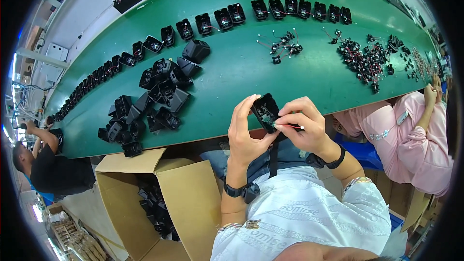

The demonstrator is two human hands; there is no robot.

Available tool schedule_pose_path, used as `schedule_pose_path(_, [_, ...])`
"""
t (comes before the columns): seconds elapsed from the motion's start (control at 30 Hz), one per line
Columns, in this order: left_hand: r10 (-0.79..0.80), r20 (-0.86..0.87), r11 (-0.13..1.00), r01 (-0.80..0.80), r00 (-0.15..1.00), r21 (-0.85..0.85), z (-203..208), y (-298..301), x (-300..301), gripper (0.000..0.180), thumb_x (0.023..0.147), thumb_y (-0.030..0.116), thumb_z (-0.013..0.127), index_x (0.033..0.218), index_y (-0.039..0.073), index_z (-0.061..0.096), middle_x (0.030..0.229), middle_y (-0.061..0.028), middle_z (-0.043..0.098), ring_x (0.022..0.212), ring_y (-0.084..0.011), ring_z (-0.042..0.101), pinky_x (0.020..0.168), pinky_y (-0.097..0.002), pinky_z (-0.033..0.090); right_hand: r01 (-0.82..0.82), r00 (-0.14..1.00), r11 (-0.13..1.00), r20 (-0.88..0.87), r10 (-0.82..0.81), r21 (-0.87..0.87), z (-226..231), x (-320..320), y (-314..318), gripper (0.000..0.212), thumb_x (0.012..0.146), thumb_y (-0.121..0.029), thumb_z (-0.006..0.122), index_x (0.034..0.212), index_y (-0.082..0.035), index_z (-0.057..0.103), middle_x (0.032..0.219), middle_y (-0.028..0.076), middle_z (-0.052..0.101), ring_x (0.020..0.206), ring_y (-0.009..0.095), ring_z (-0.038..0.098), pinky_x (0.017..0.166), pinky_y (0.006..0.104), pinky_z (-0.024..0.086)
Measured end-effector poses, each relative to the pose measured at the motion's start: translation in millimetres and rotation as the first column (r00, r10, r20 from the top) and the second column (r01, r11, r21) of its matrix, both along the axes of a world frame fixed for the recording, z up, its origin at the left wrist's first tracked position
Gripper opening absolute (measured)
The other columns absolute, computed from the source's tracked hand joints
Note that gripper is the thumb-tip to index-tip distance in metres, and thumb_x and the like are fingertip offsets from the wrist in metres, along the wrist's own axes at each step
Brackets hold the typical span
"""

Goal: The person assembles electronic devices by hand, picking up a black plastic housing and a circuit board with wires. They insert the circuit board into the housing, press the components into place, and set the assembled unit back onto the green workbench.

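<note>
My left hand [245, 133] grips a black plastic housing [265, 112] by its edge, its open inside tilted up toward me. At the housing's lower right rim, my right hand [305, 124] pinches a small wired part [276, 123]. A short red and white lead [294, 126] with a pale connector sticks out to the right from those fingers. How far the small part sits inside the housing is hidden by the fingertips. Both hands are just off the near edge of the green table [227, 87].
Black housings [164, 84] are heaped at the left; a curved row of housings [203, 23] lines the far side. Wired parts lie in a small group [285, 48] and a larger pile [362, 58]. An open carton [188, 203] stands lower left. Co-workers [396, 135] sit at both ends.
</note>
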State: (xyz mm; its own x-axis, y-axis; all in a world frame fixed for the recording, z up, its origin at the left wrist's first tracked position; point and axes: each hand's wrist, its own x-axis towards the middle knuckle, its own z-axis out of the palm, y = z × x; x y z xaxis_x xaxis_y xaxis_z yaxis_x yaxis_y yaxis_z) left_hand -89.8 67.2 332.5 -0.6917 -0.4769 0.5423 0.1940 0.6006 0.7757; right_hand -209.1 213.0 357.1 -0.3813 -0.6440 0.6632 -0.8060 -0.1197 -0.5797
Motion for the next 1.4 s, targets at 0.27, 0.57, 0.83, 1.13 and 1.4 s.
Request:
schedule_pose_path(0.27, [0.009, -0.023, 1.000, -0.009, 1.000, -0.012, 0.7, 3.3, 0.2, 0.085, 0.065, 0.014, 0.095, 0.138, 0.001, 0.056, 0.130, -0.0179, 0.067, 0.119, -0.0364, 0.065, 0.098, -0.0434, 0.055, -0.006, 0.995, 1.000, -0.095, 0.006, -0.002, 2.2, -3.9, -7.3, 0.022, 0.072, -0.001, 0.086, 0.089, -0.007, 0.073, 0.101, 0.006, 0.068, 0.089, 0.025, 0.064, 0.076, 0.0351, 0.054])
schedule_pose_path(0.57, [-0.026, -0.009, 0.996, 0.027, 1.000, 0.082, -3.7, -5.8, 2.5, 0.080, 0.065, 0.009, 0.094, 0.137, 0.001, 0.058, 0.130, -0.0174, 0.067, 0.118, -0.0353, 0.066, 0.098, -0.0430, 0.056, -0.024, 0.999, 0.979, -0.039, 0.033, 0.202, 9.4, 1.6, -2.2, 0.033, 0.076, -0.010, 0.085, 0.108, -0.010, 0.077, 0.143, 0.017, 0.056, 0.118, 0.032, 0.061, 0.090, 0.0415, 0.054])
schedule_pose_path(0.83, [-0.086, 0.023, 0.995, 0.087, 0.996, -0.056, -9.1, 2.3, -16.2, 0.093, 0.070, 0.013, 0.091, 0.150, 0.000, 0.046, 0.147, -0.0229, 0.054, 0.131, -0.0426, 0.057, 0.105, -0.0459, 0.052, -0.175, 0.977, 0.914, 0.179, 0.115, 0.367, 17.5, -24.8, 1.4, 0.039, 0.074, -0.018, 0.091, 0.103, 0.000, 0.071, 0.147, 0.022, 0.054, 0.122, 0.037, 0.064, 0.095, 0.0436, 0.059])
schedule_pose_path(1.13, [0.422, 0.144, 0.785, -0.281, 0.895, -0.552, 12.5, -149.0, -61.7, 0.059, 0.078, 0.013, 0.080, 0.131, 0.003, 0.057, 0.130, -0.0187, 0.061, 0.122, -0.0400, 0.056, 0.107, -0.0488, 0.044, 0.586, 0.797, 0.700, -0.445, -0.408, 0.408, 69.8, -322.3, 81.6, 0.033, 0.080, -0.021, 0.081, 0.104, 0.001, 0.071, 0.145, 0.017, 0.059, 0.103, 0.030, 0.068, 0.083, 0.0392, 0.057])
schedule_pose_path(1.4, [0.543, 0.570, 0.772, -0.099, 0.617, -0.628, -9.2, -210.0, -85.2, 0.078, 0.071, 0.015, 0.088, 0.141, 0.013, 0.054, 0.137, -0.0136, 0.059, 0.126, -0.0359, 0.056, 0.106, -0.0508, 0.045, 0.666, 0.736, 0.449, -0.426, -0.526, 0.596, -7.9, -454.8, 125.9, 0.030, 0.065, -0.021, 0.085, 0.088, -0.004, 0.077, 0.111, 0.016, 0.070, 0.108, 0.034, 0.067, 0.092, 0.0433, 0.056])
